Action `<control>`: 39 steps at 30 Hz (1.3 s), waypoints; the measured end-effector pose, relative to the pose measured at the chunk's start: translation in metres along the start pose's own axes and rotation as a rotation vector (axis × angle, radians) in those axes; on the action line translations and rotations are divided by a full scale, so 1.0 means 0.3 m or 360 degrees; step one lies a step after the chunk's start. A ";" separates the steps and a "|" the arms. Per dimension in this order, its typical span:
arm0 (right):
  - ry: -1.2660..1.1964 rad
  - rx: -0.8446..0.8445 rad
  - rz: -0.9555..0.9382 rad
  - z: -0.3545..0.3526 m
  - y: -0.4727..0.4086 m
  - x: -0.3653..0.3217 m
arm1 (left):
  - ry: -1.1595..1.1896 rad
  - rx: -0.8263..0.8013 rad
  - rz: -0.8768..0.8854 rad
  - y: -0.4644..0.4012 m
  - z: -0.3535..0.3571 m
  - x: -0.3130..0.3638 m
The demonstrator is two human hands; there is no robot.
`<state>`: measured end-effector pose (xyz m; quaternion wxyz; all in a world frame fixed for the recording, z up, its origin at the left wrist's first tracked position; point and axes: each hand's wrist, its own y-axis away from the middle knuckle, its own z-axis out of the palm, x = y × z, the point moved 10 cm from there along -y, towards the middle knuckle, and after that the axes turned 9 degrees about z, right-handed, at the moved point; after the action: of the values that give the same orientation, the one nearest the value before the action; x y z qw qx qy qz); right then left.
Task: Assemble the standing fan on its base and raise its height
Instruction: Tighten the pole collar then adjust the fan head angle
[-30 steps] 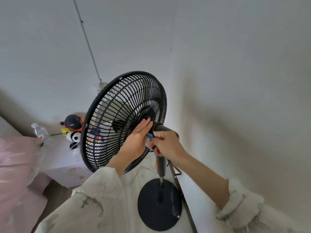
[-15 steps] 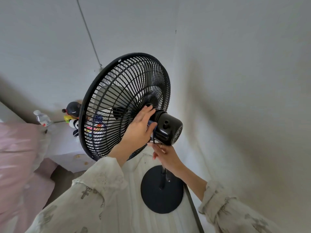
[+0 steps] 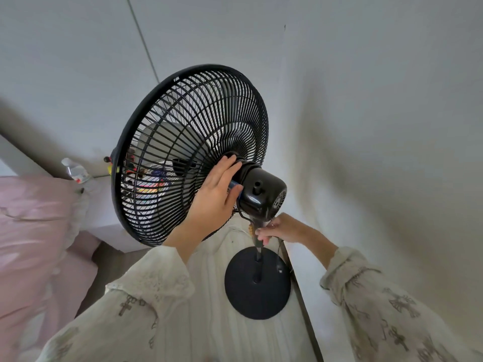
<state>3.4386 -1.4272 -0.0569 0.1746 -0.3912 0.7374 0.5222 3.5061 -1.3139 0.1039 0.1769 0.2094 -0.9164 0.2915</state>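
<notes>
Black fan grille (image 3: 188, 152) under flat, spread left fingers (image 3: 222, 173); right fingers (image 3: 264, 235) clenched round pole (image 3: 258, 246)

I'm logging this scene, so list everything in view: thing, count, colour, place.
fan grille: one, black, centre, tilted up toward the wall
motor housing: one, black, behind the grille
pole: one, dark, running from the motor down into the base
base: one, black round disc, on the floor by the right wall
cord: one, dark, hanging beside the pole
plastic bottle: one, clear, on the white cabinet at left
toys: colourful, count unclear, behind the grille
pink bedding: one, far left
left hand: flat against the grille's back, by the motor
right hand: gripping the pole top under the motor
sleeves: two, cream, patterned
</notes>
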 end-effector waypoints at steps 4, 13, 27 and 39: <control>0.0330 0.0141 0.0033 -0.094 -0.057 -0.004 | 0.0013 0.0020 -0.0025 0.004 0.007 -0.003; 0.0497 0.0455 0.0281 -0.402 -0.011 -0.054 | 0.0005 0.0013 -0.0071 0.016 0.000 -0.011; 0.0422 0.0578 0.0032 -0.443 0.209 -0.518 | -0.0061 -0.0068 -0.0104 0.008 0.010 0.005; 0.0013 0.0727 -0.0004 -0.293 0.370 -0.500 | 0.0021 -0.0010 -0.0127 0.005 0.003 -0.004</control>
<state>3.4627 -1.4313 0.1480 0.2563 -0.3445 0.8367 0.3399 3.5064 -1.3130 0.1019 0.1950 0.2432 -0.9072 0.2826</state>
